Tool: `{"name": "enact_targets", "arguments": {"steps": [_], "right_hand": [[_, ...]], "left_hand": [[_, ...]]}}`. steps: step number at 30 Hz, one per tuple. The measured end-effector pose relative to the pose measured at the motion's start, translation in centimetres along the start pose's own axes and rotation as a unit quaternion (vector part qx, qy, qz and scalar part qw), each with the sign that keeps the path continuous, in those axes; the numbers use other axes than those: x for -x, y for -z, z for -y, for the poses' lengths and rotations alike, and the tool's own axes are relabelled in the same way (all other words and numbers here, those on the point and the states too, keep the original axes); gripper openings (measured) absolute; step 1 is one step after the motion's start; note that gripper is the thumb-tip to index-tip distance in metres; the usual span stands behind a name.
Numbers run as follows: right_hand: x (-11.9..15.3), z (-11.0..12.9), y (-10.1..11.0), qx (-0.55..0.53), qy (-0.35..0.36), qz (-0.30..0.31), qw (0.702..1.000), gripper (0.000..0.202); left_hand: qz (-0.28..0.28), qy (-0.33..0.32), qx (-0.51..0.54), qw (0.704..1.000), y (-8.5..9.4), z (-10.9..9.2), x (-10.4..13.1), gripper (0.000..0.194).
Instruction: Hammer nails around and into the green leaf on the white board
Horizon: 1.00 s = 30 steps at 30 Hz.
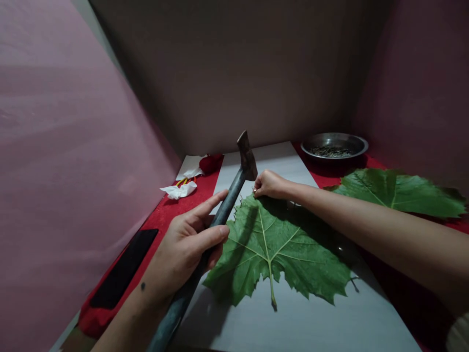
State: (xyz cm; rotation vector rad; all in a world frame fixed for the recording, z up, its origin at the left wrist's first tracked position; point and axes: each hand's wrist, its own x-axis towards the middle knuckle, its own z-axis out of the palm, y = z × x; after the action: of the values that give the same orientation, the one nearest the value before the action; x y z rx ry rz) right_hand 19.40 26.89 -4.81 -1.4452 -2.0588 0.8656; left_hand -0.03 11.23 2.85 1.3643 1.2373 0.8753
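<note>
A large green leaf point(264, 244) lies on a white board point(311, 322), its stem toward me. Several small nails point(235, 209) stand along its far left edge. My left hand point(200, 234) is wrapped round the dark handle of a hammer point(230, 195), whose rusty head is raised just left of my right hand. At the leaf's far tip, my right hand point(269, 185) pinches a small shiny nail point(254, 189) between thumb and finger. Most of that nail is hidden by the fingers.
At the back right, a metal bowl point(335, 146) holds many nails. A second leaf point(399, 193) lies on the red cloth point(172, 212) at right. On the left are a black strip point(124, 269), crumpled white paper point(179, 189) and a dark red object point(210, 164). Pinkish walls flank both sides.
</note>
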Motion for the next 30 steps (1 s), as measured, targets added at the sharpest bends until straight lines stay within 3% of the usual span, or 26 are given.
{"name": "enact_targets", "arguments": {"steps": [6, 13, 20, 26, 30], "right_hand": [[0.0, 0.2, 0.1, 0.003, 0.009, 0.004, 1.0, 0.003], [0.1, 0.0, -0.1, 0.006, 0.009, 0.004, 1.0, 0.003], [-0.1, -0.2, 0.0, 0.016, 0.013, 0.012, 1.0, 0.006], [-0.5, 0.4, 1.1, 0.05, 0.0, 0.036, 0.998, 0.012], [0.8, 1.1, 2.6, 0.098, 0.002, -0.015, 0.995, 0.013]], "left_hand": [[0.027, 0.021, -0.021, 0.999, -0.4, 1.1, -1.4, 0.067], [0.004, -0.003, -0.022, 1.0, -0.6, 1.0, -0.8, 0.07], [0.032, 0.017, -0.029, 0.999, -0.4, 2.1, -1.6, 0.066], [-0.009, 0.013, 0.009, 1.0, 0.2, 1.1, -0.4, 0.071], [-0.031, 0.005, 0.018, 0.999, 1.0, 1.2, 0.8, 0.071]]}}
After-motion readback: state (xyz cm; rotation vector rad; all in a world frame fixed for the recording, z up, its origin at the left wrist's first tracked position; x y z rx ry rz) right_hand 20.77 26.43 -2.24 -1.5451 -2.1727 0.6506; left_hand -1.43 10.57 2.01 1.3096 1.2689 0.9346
